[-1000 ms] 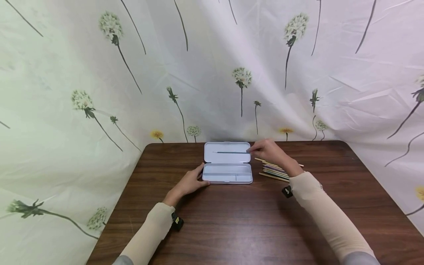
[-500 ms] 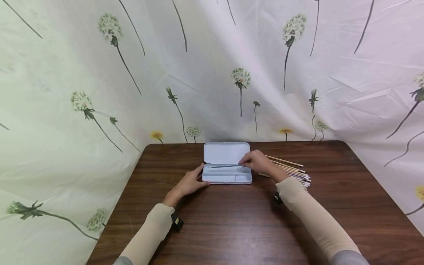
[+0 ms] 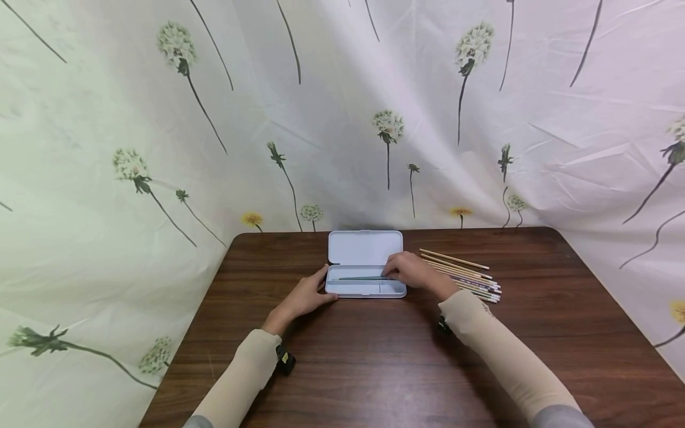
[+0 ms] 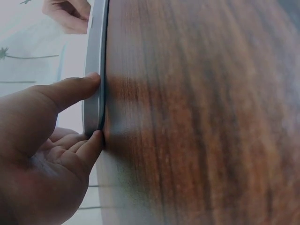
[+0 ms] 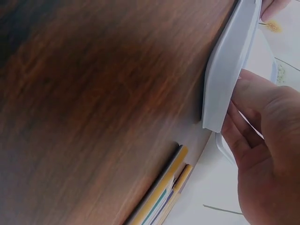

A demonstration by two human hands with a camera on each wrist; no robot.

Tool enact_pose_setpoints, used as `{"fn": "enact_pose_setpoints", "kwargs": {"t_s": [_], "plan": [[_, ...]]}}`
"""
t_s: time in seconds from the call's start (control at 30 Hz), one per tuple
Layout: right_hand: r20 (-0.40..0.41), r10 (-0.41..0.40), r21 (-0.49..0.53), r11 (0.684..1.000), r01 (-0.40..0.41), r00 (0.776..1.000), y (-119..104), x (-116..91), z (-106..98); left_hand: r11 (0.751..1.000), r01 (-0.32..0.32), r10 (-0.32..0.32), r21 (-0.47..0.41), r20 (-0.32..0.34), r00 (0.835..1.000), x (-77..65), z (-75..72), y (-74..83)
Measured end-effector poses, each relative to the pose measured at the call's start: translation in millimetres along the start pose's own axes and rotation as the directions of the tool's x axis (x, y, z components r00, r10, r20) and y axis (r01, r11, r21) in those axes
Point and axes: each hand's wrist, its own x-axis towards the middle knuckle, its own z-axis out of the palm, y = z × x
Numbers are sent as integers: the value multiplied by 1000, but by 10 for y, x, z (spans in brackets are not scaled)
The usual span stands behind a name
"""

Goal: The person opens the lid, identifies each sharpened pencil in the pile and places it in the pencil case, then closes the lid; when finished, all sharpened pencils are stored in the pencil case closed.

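Note:
A white pencil case lies with its lid folded back on the table. My left hand holds its left end, thumb on the front wall and fingers round the corner, as the left wrist view shows. My right hand reaches over the case's right side and pinches a dark green pencil. The pencil lies lengthwise in the long rear compartment, its tip toward the left. In the right wrist view the fingertips dip behind the case wall, so the pencil is hidden there.
Several pencils lie fanned on the table just right of the case, partly under the right forearm. The brown wooden table ends at a flower-printed cloth behind the case.
My right hand has carried the pencil from above the lid forward and down into the rear compartment. The left hand has stayed on the case's left end.

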Motion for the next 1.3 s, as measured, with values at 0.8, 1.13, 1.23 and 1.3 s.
{"fn": "enact_pose_setpoints", "kwargs": {"t_s": [0.8, 1.13, 1.23, 1.3], "plan": [[29, 40, 35, 999, -41, 999, -8, 6, -47, 1000, 3, -3, -4, -4, 1000, -6, -16, 1], [-81, 35, 94, 995, -28, 996, 86, -92, -415, 1000, 1, -1, -7, -4, 1000, -1, -5, -3], [-96, 52, 124, 991, -40, 994, 134, -164, -549, 1000, -6, 6, 2, -6, 1000, -1, -4, -10], [-97, 76, 140, 988, -62, 992, 159, -234, -636, 1000, -6, 6, 1, -6, 1000, -2, -4, -12]]}}
